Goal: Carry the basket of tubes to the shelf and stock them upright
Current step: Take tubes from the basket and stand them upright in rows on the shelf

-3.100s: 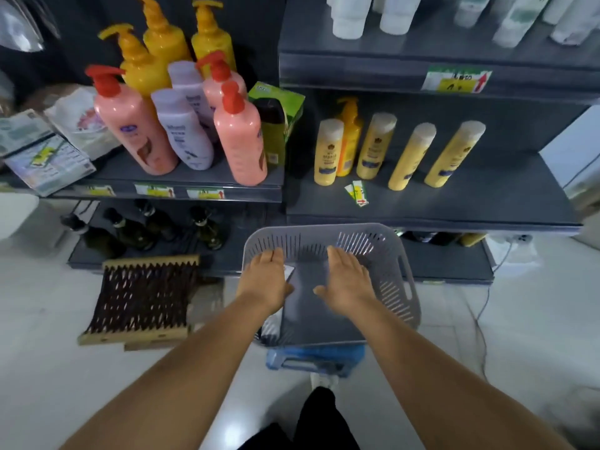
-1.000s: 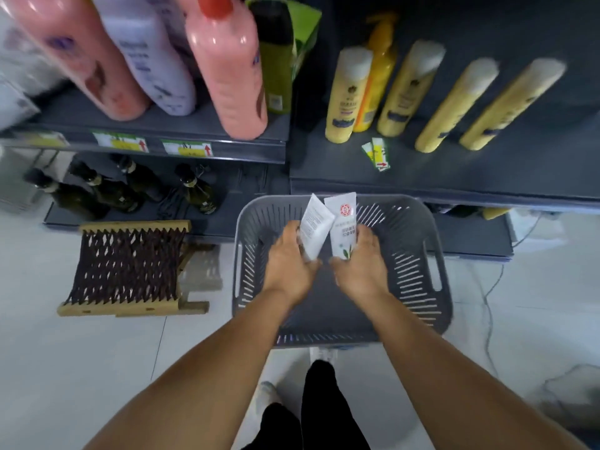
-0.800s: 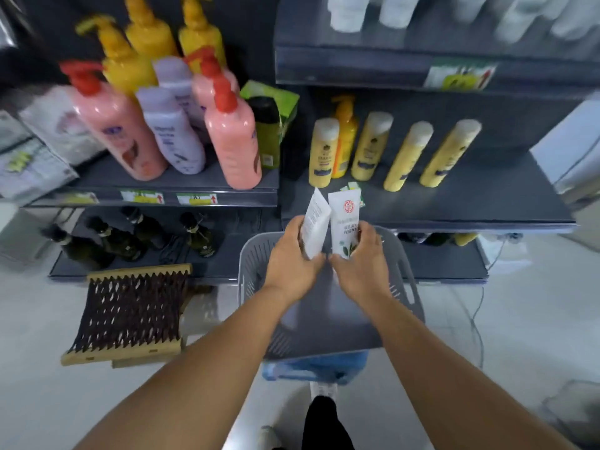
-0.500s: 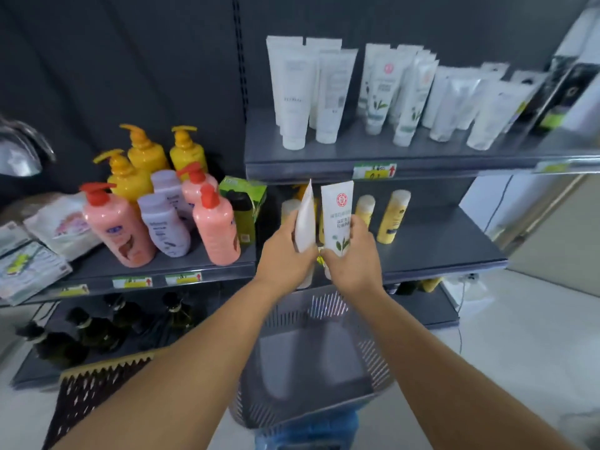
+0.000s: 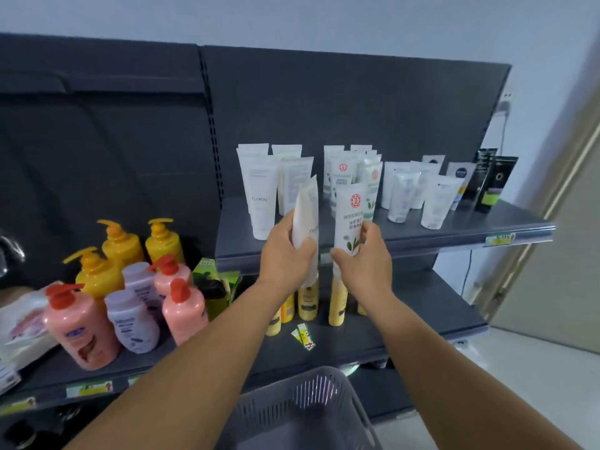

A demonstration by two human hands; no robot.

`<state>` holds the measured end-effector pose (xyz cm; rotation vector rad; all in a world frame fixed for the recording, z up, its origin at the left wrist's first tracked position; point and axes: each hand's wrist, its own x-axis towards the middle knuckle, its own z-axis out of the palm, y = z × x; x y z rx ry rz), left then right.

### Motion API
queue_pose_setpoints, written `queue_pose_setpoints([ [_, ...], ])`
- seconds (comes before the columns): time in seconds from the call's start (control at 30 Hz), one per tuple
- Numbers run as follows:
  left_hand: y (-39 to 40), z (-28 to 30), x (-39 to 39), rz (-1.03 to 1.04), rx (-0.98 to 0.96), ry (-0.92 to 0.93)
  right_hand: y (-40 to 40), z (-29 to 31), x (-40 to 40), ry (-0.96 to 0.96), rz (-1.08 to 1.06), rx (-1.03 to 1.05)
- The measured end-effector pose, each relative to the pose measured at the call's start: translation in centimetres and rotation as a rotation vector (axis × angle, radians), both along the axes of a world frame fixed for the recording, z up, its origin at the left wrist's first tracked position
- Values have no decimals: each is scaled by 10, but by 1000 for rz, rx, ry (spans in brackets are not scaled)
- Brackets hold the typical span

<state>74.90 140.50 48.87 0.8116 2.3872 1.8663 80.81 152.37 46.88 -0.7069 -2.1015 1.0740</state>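
Observation:
My left hand grips a plain white tube, held upright with its flat end up. My right hand grips a white tube with a red seal and green leaves, also upright. Both tubes are raised in front of the dark top shelf, just before its front edge. Several white tubes stand upright on that shelf behind them. The grey slotted basket sits low between my forearms; its inside looks bare where visible.
Black and dark tubes stand at the shelf's right end. Yellow tubes stand on the shelf below. Pink, lilac and yellow pump bottles crowd the left shelf. A doorway lies to the right.
I took one tube in each hand out of the basket and lifted both up to the top shelf's level. My view rose from the basket to the top shelf.

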Motion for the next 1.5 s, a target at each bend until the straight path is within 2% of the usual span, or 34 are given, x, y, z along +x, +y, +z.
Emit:
queue_pose_setpoints([
  [0.2,24,14,-45,111,44,-86,42,13,-50,40,-35,-35],
  [0.47,57,10,-88,137,-36,-73,74,0,-108,-31,-44,-73],
  [0.87,78,-5,-117,101,-120,-105,89,-13,-128,-116,-52,-27],
  [1.03,75,-4,-114,125,-179,-83,83,-15,-122,-106,-47,-45],
  [1.17,65,-2,-103,149,-212,-78,69,-11,-106,-111,-54,25],
  [1.5,-4,26,-72,111,-395,244,2,30,-72,-172,175,332],
])
